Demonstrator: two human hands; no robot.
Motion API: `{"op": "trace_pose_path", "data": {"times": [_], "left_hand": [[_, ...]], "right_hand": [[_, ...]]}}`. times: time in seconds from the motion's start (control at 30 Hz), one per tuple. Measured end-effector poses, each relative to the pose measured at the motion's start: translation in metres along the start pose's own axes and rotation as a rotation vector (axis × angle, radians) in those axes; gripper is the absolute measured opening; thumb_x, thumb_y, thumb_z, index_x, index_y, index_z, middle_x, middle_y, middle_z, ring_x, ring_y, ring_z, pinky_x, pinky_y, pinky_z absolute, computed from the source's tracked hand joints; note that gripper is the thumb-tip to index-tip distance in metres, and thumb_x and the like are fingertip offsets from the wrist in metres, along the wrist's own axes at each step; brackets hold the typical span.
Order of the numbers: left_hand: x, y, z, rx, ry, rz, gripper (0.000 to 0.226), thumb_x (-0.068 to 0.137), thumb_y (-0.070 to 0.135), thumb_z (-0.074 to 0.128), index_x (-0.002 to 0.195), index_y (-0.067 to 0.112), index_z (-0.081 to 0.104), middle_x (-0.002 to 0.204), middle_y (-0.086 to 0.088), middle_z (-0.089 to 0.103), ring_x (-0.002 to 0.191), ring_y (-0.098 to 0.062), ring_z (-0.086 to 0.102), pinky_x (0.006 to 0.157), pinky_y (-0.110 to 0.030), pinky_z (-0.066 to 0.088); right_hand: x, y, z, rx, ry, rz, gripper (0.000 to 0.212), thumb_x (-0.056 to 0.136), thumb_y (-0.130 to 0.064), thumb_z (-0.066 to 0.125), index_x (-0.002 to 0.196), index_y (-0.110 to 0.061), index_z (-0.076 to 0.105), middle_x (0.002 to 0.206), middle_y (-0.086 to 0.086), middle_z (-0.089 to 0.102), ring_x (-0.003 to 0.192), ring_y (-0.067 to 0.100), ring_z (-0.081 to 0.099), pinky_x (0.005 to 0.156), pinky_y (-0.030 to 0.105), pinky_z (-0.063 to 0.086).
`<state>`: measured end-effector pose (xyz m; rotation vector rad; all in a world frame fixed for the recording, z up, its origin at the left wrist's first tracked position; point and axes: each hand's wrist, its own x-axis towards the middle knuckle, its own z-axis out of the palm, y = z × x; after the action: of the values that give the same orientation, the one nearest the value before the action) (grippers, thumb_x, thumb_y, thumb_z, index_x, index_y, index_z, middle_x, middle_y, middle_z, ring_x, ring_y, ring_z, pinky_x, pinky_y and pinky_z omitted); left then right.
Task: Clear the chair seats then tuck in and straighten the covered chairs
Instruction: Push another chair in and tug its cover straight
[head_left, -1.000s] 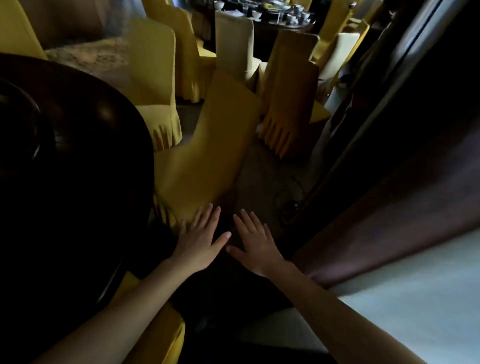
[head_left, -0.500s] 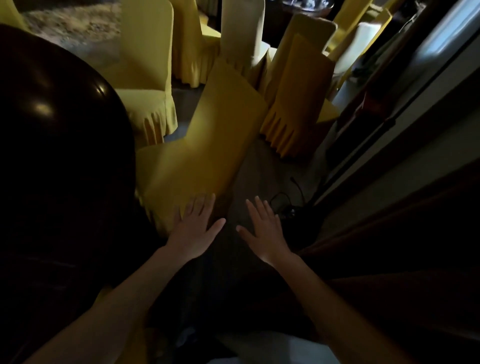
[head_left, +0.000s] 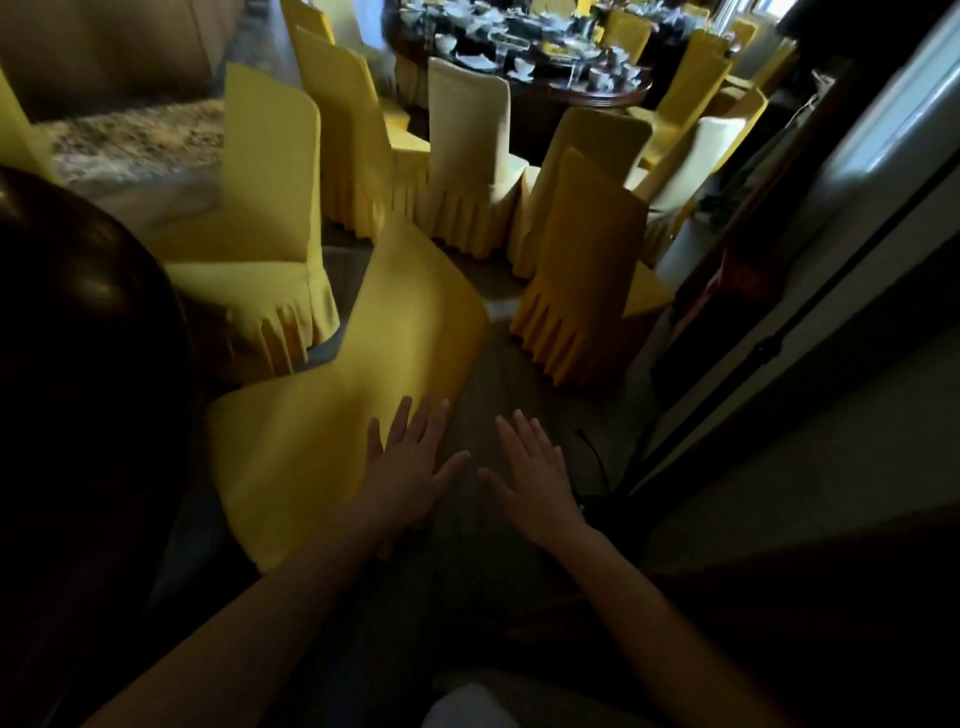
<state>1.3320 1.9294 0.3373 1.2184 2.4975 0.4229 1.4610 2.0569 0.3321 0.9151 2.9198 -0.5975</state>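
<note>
Chair cover (head_left: 332, 436) matt yellow cloth; table (head_left: 88, 332) dark, glossy wood.

Yellow-covered chair (head_left: 363, 415) tilted beside dark table (head_left: 78, 338)

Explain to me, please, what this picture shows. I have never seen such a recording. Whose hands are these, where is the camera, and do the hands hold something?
There is no machine here. A person wears one wide-angle camera on the head, so you look down along that person's own arms.

The left hand is spread flat over the edge of the nearest yellow covered chair, which stands beside a dark round table. Whether it presses the cloth, I cannot tell. The right hand is open above the floor and holds nothing.

Farther away stand more covered chairs and a second table set with dishes. The seats in view look bare.
</note>
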Motion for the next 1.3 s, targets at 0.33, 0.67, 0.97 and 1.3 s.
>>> {"op": "trace_pose_path", "data": {"times": [0.33, 0.67, 0.97, 1.3], "left_hand": [[0.082, 0.034, -0.004, -0.038, 0.0, -0.031, 0.07, 0.095, 0.057, 0.025, 0.15, 0.028, -0.006, 0.158, 0.004, -0.017, 0.143, -0.015, -0.022, 0.114, -0.049, -0.011], [0.214, 0.038, -0.035, -0.063, 0.042, -0.061, 0.069, 0.095, 0.054, 0.026, 0.15, 0.025, -0.005, 0.158, 0.002, -0.016, 0.144, -0.016, -0.02, 0.114, -0.047, -0.012], [0.357, 0.023, -0.077, -0.082, 0.139, -0.069, 0.067, 0.096, 0.053, 0.025, 0.15, 0.024, -0.003, 0.159, 0.001, -0.013, 0.144, -0.016, -0.017, 0.114, -0.046, -0.012], [0.408, -0.025, -0.097, -0.025, 0.176, -0.277, 0.068, 0.095, 0.055, 0.023, 0.151, 0.024, -0.001, 0.16, 0.0, -0.01, 0.145, -0.019, -0.016, 0.114, -0.051, -0.009]], "right_hand": [[0.082, 0.051, -0.033, 0.054, -0.034, -0.037, 0.069, 0.096, -0.052, 0.038, 0.152, -0.029, 0.005, 0.161, -0.001, -0.007, 0.147, 0.018, -0.011, 0.117, 0.048, 0.0], [0.209, 0.078, -0.056, 0.09, -0.008, -0.105, 0.074, 0.095, -0.051, 0.04, 0.152, -0.028, -0.001, 0.161, -0.003, -0.008, 0.146, 0.015, -0.013, 0.116, 0.044, -0.003], [0.343, 0.087, -0.095, 0.015, -0.029, -0.172, 0.076, 0.091, -0.056, 0.034, 0.151, -0.029, -0.003, 0.161, -0.003, -0.011, 0.145, 0.014, -0.015, 0.116, 0.043, -0.005], [0.452, 0.061, -0.096, 0.017, -0.108, -0.308, 0.07, 0.097, -0.047, 0.041, 0.152, -0.027, 0.002, 0.161, 0.0, -0.007, 0.147, 0.018, -0.012, 0.117, 0.045, -0.004]]}}
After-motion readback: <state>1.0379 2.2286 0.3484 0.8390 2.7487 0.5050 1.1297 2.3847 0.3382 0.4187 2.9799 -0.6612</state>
